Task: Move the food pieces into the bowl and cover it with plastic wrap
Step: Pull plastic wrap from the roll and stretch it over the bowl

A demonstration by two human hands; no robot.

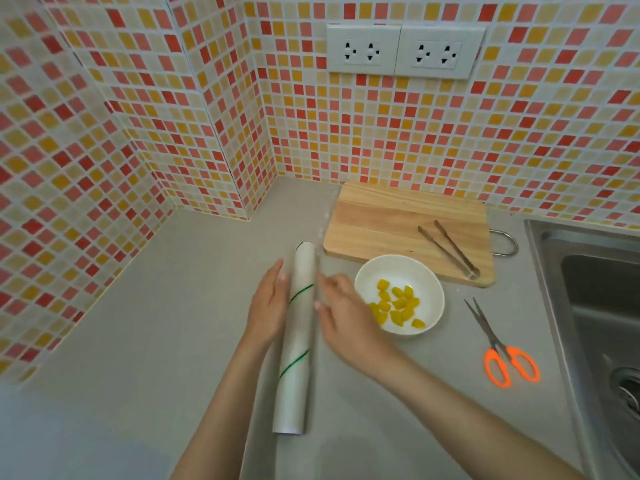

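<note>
Your left hand [268, 303]: flat, fingers straight and together, palm against left side of plastic wrap roll [296, 337], not gripping. Your right hand [341, 315]: blurred, fingers loosely extended at roll's right side; whether it pinches film edge, cannot tell. Roll lies lengthwise on grey surface [156, 323]. Food pieces [396, 306], yellow, sit in white bowl [429, 289], just right of right hand. Loose film hard to make out. Tongs [448, 247] on cutting board [381, 223]; scissors [502, 348] near sink [588, 306]. Open room left of roll.
</note>
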